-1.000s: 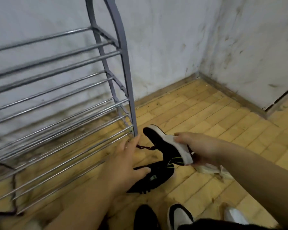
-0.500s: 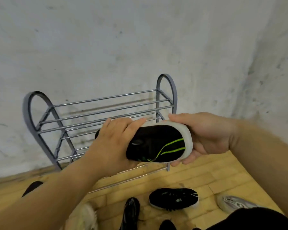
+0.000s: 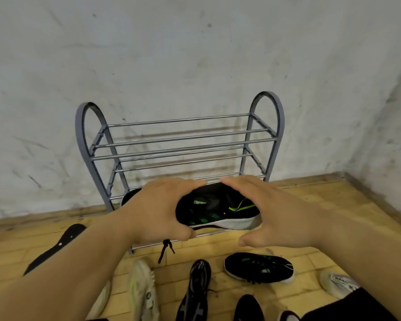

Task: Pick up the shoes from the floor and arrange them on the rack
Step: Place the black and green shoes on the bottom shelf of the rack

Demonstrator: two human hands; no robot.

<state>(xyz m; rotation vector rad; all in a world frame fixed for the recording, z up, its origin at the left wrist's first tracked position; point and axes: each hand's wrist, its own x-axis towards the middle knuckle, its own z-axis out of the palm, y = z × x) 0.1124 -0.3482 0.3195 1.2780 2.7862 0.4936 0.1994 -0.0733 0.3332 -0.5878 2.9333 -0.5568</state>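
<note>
Black shoe [image 3: 220, 210], green markings, white sole: held sideways in front of the lower tier of the grey metal rack [image 3: 267, 93], just above the lowest front rail. I cannot tell whether the sole bears on that rail.

Left hand [image 3: 162, 209]: my forearm enters from the lower left. Fingers are curled over the upper of the shoe and my thumb is tucked beneath the sole, so this hand grips the shoe at its forward half. A black lace [image 3: 166, 249] hangs loose below that thumb.

Right hand [image 3: 273, 216]: my forearm enters from the lower right. Fingers run nearly straight along the top of the heel end; the thumb is spread wide underneath, apart from the sole. The hand forms an open C around the heel and does not clamp it.

On the wooden floor [image 3: 322, 205] before the rack:
- matching black shoe [image 3: 259, 267], near my right hand
- laced black shoe [image 3: 197, 288]
- cream shoe [image 3: 144, 288]
- grey shoe [image 3: 336, 283] at the right
- flat black insole [image 3: 56, 246] at the left
</note>
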